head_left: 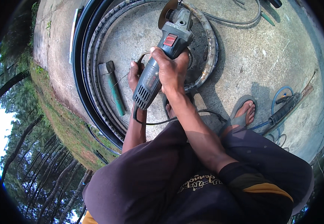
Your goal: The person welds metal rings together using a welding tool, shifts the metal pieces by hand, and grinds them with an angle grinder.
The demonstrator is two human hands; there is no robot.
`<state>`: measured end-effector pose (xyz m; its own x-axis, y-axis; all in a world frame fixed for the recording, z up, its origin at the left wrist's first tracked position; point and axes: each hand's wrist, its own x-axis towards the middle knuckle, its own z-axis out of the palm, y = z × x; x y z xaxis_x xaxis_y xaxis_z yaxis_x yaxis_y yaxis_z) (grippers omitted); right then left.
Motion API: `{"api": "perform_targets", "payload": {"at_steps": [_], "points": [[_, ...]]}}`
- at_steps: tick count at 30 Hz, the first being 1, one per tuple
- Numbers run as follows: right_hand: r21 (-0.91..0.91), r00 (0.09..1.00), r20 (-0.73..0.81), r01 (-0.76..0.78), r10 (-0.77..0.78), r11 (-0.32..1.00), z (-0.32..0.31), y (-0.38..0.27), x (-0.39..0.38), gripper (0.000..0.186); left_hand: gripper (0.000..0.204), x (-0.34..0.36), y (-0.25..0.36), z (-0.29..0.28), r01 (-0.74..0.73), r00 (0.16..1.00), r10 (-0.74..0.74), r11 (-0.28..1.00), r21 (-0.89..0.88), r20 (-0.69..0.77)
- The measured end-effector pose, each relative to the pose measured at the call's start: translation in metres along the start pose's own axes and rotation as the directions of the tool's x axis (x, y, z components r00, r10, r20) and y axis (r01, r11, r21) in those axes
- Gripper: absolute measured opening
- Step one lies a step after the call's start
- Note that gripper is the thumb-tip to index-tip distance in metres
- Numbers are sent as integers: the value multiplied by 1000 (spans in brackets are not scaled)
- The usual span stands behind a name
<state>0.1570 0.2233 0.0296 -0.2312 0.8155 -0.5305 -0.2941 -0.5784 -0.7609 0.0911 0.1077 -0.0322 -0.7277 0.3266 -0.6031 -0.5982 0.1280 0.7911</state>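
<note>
My right hand (pixel 171 69) is wrapped round the dark grey body of an angle grinder (pixel 147 87), just below its red switch. The grinder's metal head points away from me, with a thin brown disc (pixel 166 14) on its left side. My left hand (pixel 133 74) is beside the grinder, fingers closed near a thin brown curved strip; what it grips is partly hidden by the grinder. A black power cord (pixel 156 123) runs from the grinder's rear end across to the right. Left of that hand, a hammer (pixel 115 91) with a green handle lies on the concrete.
Large round rings (pixel 91 48), black outside and worn grey inside, lie around the work spot. My sandalled foot (pixel 246 112) is on the concrete. To the right are a black-handled tool (pixel 284 109) and blue cable (pixel 275 97). A grey cable (pixel 240 27) curves at the top. Grass (pixel 63 115) borders the left.
</note>
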Motion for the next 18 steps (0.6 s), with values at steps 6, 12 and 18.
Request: {"api": "perform_targets", "payload": {"at_steps": [6, 12, 18], "points": [[37, 1000, -26, 11, -10, 999, -1, 5, 0, 31, 46, -1, -4, 0, -30, 999, 30, 1000, -7, 16], [21, 999, -38, -24, 24, 999, -1, 13, 7, 28, 54, 18, -16, -31, 45, 975, -28, 996, -76, 221], [74, 999, -46, 14, -10, 997, 8, 8, 10, 28, 54, 10, -8, -26, 51, 977, -25, 992, -116, 212]]}}
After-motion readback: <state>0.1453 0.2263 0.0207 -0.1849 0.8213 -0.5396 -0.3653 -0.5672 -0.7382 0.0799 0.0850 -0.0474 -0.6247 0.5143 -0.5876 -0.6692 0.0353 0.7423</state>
